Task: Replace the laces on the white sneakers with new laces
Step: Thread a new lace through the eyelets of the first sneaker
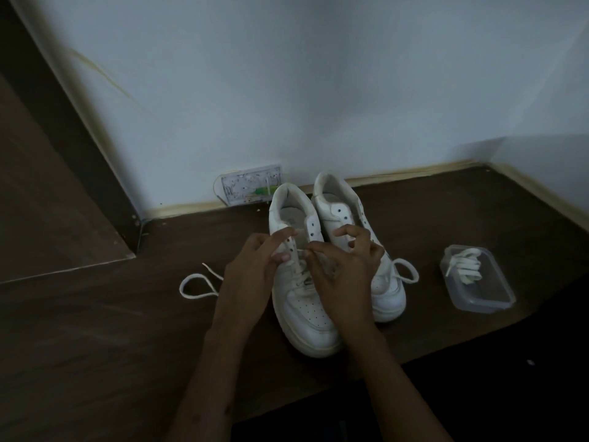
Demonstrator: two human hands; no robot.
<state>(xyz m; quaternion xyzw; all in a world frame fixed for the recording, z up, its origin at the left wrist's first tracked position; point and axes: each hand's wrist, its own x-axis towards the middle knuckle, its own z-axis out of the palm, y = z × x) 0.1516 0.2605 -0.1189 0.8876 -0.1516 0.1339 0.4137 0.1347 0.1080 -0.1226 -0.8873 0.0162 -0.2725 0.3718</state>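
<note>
Plastic, clear and lidless, the box (478, 279) sat at the right of the dark table (95, 330), with folded white laces (463, 263) inside. Two white sneakers (302, 301) stood side by side near the wall. Both hands worked at the left sneaker's eyelets, the left hand (251, 266) and right hand (347, 266) each in a pinching grip on its lace (199, 285), whose loose end looped out across the table.

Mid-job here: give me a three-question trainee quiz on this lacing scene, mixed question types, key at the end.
1. True or false: both hands, left hand and right hand, work at the left sneaker.
2. Where do the spare laces lie? A) clear plastic container B) inside the right sneaker C) on the wall
3. Fill in: a loose lace end loops on the ___ tabletop.
Key: 1 true; 2 A; 3 brown
</note>
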